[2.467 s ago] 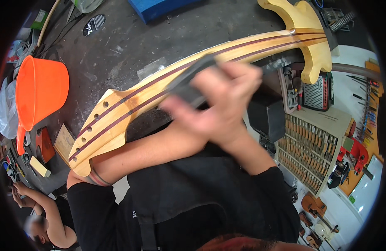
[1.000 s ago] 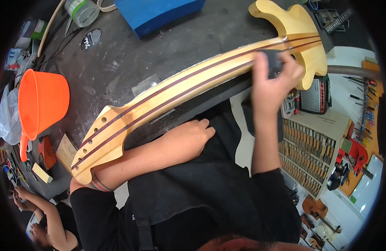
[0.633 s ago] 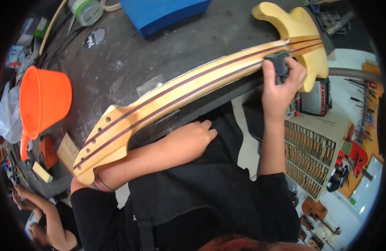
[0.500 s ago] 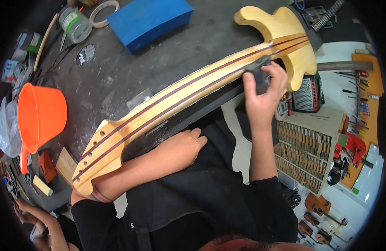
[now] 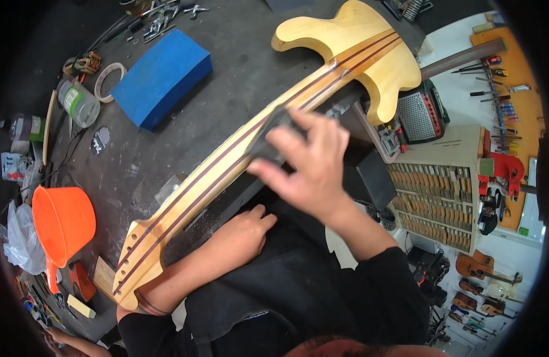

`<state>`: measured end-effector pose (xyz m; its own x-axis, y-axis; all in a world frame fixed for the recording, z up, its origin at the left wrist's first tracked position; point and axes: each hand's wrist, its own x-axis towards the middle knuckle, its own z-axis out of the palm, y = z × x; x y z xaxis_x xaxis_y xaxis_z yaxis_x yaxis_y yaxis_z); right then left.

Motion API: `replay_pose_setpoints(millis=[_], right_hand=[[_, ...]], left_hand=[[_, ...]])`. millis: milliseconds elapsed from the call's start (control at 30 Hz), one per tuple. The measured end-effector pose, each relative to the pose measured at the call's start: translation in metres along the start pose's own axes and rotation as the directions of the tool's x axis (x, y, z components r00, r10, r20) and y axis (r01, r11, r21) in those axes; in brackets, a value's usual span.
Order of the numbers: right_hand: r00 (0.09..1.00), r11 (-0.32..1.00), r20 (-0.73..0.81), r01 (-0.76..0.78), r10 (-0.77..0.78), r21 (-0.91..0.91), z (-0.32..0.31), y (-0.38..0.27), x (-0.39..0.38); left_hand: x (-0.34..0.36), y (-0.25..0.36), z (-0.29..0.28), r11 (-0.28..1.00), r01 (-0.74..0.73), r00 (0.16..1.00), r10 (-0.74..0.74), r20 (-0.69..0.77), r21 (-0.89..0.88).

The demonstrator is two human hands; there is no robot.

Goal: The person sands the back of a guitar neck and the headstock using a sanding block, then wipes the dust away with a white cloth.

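Your right hand has its fingers closed around the sides of a dark block, set against the neck of a pale, dark-striped wooden guitar piece. That piece slants over the table, its horned body end at the upper right and its drilled headstock lying over your left forearm. Your left hand is loosely curled beside the neck, by your dark apron; its palm is hidden, so you cannot tell whether it holds anything.

Expect the wood to be stiff and heavier toward the body, with a smooth surface that may slide under light fingers; the thin headstock edges and horns probably dent easiest. Hold it around the neck close to the body. The block looks rigid and light, best pinched across its sides.
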<state>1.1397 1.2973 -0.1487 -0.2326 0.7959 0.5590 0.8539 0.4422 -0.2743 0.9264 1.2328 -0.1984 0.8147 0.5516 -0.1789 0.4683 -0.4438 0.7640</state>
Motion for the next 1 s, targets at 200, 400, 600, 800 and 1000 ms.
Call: replay_pose_setpoints(millis=[200,400,600,800,1000], right_hand=[[0.971,0.96,-0.139,-0.217,0.194,-0.178,0.013,0.073,0.026],[0.972,0.947,-0.07,-0.236,0.225,-0.216,-0.002,0.073,0.049],[0.999,0.991,0.032,-0.02,0.025,-0.134,0.003,0.003,0.035],[0.989,0.966,0.025,-0.136,0.145,-0.219,0.015,-0.012,0.045],[0.997,0.989,0.035,-0.062,0.067,-0.131,0.014,-0.005,0.028]], left_hand=[[0.001,0.0,-0.001,0.999,0.045,0.999,-0.045,-0.008,-0.023],[-0.001,-0.001,0.001,0.998,0.016,0.999,-0.018,-0.039,-0.056],[-0.002,-0.004,0.008,0.998,0.003,0.996,-0.01,-0.094,-0.066],[-0.003,-0.013,0.018,0.999,0.033,0.999,-0.034,-0.012,-0.035],[-0.012,-0.009,0.015,0.999,0.035,0.998,-0.035,-0.052,0.011]])
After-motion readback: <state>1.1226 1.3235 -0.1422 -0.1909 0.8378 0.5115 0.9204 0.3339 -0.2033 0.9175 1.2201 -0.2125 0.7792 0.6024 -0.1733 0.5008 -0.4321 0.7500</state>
